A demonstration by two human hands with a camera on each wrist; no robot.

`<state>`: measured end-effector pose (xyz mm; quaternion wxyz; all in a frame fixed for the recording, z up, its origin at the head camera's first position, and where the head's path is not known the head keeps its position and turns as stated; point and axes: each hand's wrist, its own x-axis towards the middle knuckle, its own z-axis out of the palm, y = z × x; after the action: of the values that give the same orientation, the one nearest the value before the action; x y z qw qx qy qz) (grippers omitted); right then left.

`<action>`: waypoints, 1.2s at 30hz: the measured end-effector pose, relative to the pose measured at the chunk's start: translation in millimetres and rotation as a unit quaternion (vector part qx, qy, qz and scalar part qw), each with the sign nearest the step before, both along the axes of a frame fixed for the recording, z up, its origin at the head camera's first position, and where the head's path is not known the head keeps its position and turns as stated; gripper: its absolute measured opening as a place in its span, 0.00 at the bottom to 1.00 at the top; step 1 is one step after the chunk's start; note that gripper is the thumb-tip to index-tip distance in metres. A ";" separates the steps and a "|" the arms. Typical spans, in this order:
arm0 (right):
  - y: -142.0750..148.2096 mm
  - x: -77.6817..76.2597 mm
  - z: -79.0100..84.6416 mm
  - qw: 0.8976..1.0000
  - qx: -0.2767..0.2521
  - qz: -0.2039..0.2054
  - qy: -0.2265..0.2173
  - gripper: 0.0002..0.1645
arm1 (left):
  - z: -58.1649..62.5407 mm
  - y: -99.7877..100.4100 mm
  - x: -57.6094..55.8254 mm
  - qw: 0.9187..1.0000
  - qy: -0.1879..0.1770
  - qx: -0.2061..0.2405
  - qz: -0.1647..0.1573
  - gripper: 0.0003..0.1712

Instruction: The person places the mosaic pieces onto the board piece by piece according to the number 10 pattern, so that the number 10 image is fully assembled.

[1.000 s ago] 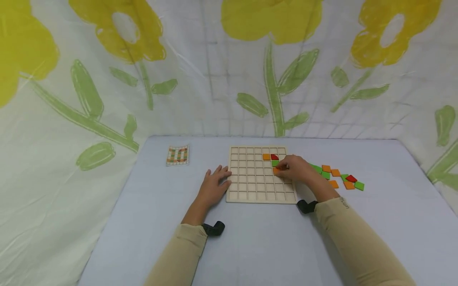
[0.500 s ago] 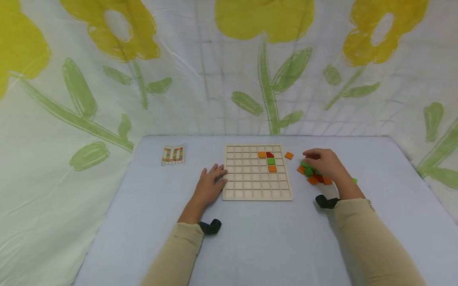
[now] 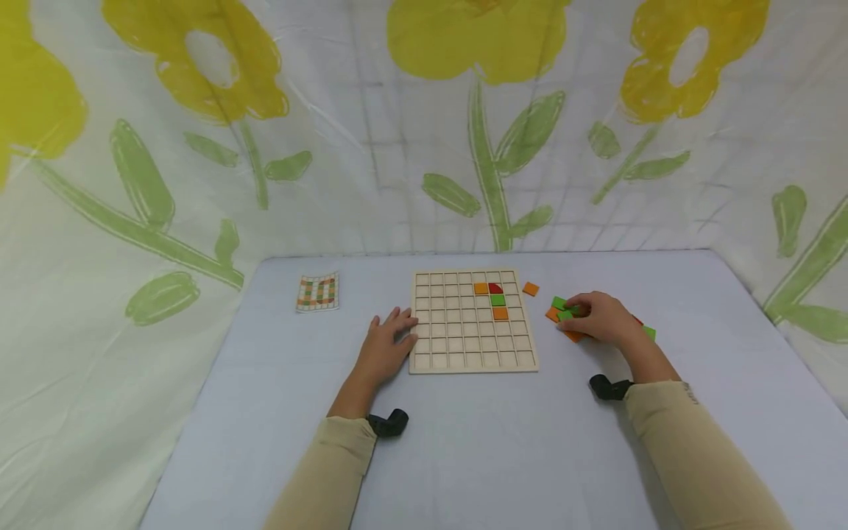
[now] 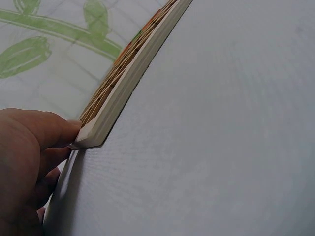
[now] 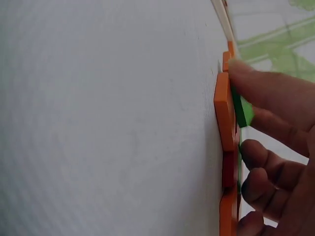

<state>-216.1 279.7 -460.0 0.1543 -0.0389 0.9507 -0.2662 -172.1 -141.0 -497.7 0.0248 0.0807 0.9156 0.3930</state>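
A wooden grid board point(image 3: 439, 331) lies on the table, with two orange tiles point(image 3: 500, 313), a green tile point(image 3: 497, 300) and a red rounded piece point(image 3: 495, 288) in its cells. At its left edge rests my left hand point(image 3: 383, 346), fingers spread and relaxed; in the left wrist view the thumb point(image 4: 61, 129) touches the board's corner. To the right of the board, my right hand point(image 3: 603, 320) is over a pile of orange, green and red tiles. Its thumb and forefinger pinch a green tile point(image 5: 241, 105), seen in the right wrist view. The hand hides part of the pile.
A small pattern card point(image 3: 317, 292) with coloured squares lies at the back left. One orange tile point(image 3: 531, 289) sits alone between board and pile. Behind the table hangs a pale curtain point(image 3: 331, 191) printed with yellow flowers.
My right hand has left the orange tile in the board, moved right to the pile and taken a green tile there. The tiles there lie closer together. My left hand stays at the board's edge.
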 end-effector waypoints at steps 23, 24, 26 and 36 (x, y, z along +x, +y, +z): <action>-38.9 6.9 7.0 0.998 -0.052 -0.011 0.038 0.14 | 2.7 1.3 1.8 1.000 0.007 0.001 0.005 0.21; -44.2 6.8 7.5 0.998 -0.058 -0.011 0.035 0.14 | 2.7 1.1 1.7 1.000 0.007 0.000 0.005 0.21; -54.9 6.8 8.2 0.997 -0.067 -0.006 0.032 0.14 | 2.6 0.8 1.5 1.000 0.008 0.000 0.004 0.21; -91.7 7.8 4.4 0.993 -0.107 0.025 0.032 0.10 | -0.6 0.9 2.5 1.000 0.006 0.007 0.002 0.21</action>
<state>-208.3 188.0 -455.6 0.1258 -0.0879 0.9197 -0.3614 -169.6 -140.1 -498.2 0.0182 0.0809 0.9132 0.3989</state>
